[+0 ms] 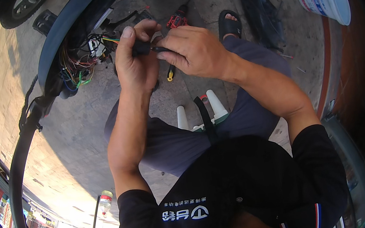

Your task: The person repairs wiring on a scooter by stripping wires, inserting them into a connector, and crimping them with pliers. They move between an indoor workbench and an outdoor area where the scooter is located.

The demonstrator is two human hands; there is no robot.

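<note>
My left hand [134,62] is raised at the centre, fingers curled around a small black part [139,48], its thumb pointing up. Beside it my right hand [196,49] pinches a thin black piece [161,49] at that part; the finer detail is hidden by the fingers. Just left of my hands, a tangle of coloured wires and connectors [82,65] hangs by the dark vehicle frame [53,43]. On the paving beyond lie a red-and-black power drill [177,19] and, nearer, a yellow-handled tool [170,74].
A white bucket [323,1] stands at upper right beside a long black curved piece [256,5]. Below my hands, between my legs, is a white-and-green stand [216,107]. A dark bar [16,179] arcs down the left side, near a plastic bottle [106,199].
</note>
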